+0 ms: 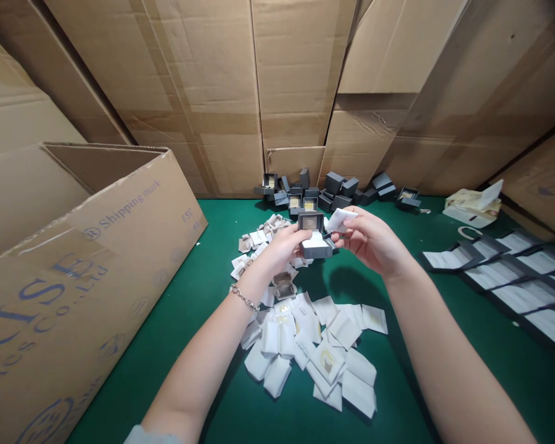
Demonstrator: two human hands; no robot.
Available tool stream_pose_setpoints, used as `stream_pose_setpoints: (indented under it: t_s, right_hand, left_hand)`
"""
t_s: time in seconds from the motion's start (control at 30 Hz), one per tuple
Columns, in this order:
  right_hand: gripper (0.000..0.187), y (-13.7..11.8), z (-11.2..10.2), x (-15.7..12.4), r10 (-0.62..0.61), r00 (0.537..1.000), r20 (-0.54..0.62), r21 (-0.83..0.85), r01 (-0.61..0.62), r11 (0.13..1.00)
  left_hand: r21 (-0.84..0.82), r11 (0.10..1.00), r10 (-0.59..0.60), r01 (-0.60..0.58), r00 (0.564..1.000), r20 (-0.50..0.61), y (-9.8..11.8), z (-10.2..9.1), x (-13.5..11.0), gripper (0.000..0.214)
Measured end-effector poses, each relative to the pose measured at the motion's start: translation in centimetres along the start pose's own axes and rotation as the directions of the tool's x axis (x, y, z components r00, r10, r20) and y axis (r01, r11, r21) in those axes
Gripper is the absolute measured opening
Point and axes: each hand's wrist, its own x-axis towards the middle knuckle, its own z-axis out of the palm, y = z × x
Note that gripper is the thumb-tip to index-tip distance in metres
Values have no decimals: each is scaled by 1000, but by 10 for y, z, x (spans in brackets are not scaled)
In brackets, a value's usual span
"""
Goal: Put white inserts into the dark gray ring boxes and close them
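My left hand is closed around a small dark grey jewelry box, whose lid stands up with a white lining inside the base. Just right of it, my right hand pinches a small white paper packet between thumb and fingers. Below both hands lies a loose pile of white paper packets, some with yellowish print. Small crumpled white and beige pieces are scattered behind and under my left forearm.
Several dark boxes, some with lids up, lie along the back cardboard wall. A large open carton stands at the left. To the right are a tissue pack and rows of dark boxes with white insides on the green table.
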Motion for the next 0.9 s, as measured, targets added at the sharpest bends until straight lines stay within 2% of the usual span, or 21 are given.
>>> stream_pose_setpoints:
  t_s: [0.07, 0.17, 0.3, 0.4, 0.5, 0.57, 0.63, 0.73, 0.8, 0.9]
  right_hand:
    - [21, 4, -1, 3, -44, 998, -40, -63, 41, 997]
    - [25, 10, -2, 8, -110, 992, -61, -253, 91, 963]
    - [23, 12, -5, 8, -145, 989, -4, -449, 128, 884]
    - [22, 11, -7, 5, -208, 977, 40, -626, 186, 757]
    - [37, 10, -9, 1, -260, 962, 85, -764, 231, 603]
    - [31, 8, -9, -1, -259, 960, 104, -804, 234, 546]
    - [21, 7, -10, -1, -256, 962, 99, -805, 229, 548]
    - [20, 5, -10, 0, -326, 944, 44, -757, 245, 606]
    - [18, 5, -7, 0, -428, 904, 12, -698, 314, 643]
    - [14, 7, 1, -1, -602, 798, -20, -595, 474, 648]
  left_hand:
    - [-8, 1000, -1, 2, 999, 33, -1, 0, 0, 24]
    - [-2, 1000, -4, 4, 998, 57, -3, -1, 1, 26]
    - [55, 998, 27, -29, 999, 40, -2, 0, 0, 26]
    - [84, 995, 49, -46, 998, -35, 2, 2, -2, 23]
    - [57, 997, 57, -53, 997, -59, 4, 2, -3, 22]
    - [33, 998, 52, -50, 997, -59, 4, 2, -3, 24]
    - [27, 999, 45, -43, 997, -63, 3, 1, -2, 24]
    - [63, 997, 45, -42, 998, -40, 2, -1, -1, 23]
    - [92, 995, 45, -43, 999, -21, 2, -2, -1, 23]
    - [112, 993, 35, -34, 999, -6, 2, -3, 0, 23]
